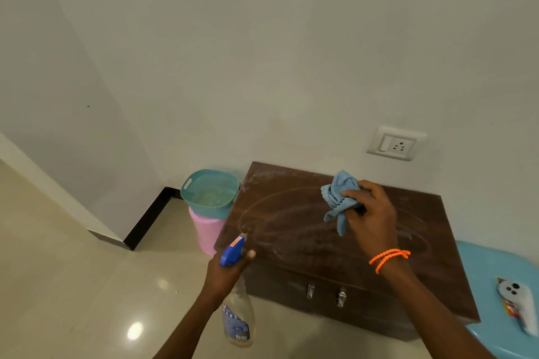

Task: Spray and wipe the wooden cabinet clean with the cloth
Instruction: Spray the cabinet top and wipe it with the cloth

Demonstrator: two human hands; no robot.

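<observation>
basket [210, 191] on bin [207, 230] left of cabinet [335, 230], stool [501, 294] right w/ phone [517, 304] on it

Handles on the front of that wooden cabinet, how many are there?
2. Both metal handles sit side by side near the top middle of the cabinet front: one on the left, one just right of it. The lower front is out of view.

Left hand [226, 267] curled, gripping; right hand [372, 213] raised, fingers pinching.

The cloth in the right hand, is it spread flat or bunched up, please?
Bunched up. The right hand grips the cloth in a crumpled wad, with loose corners hanging down above the cabinet.
</observation>
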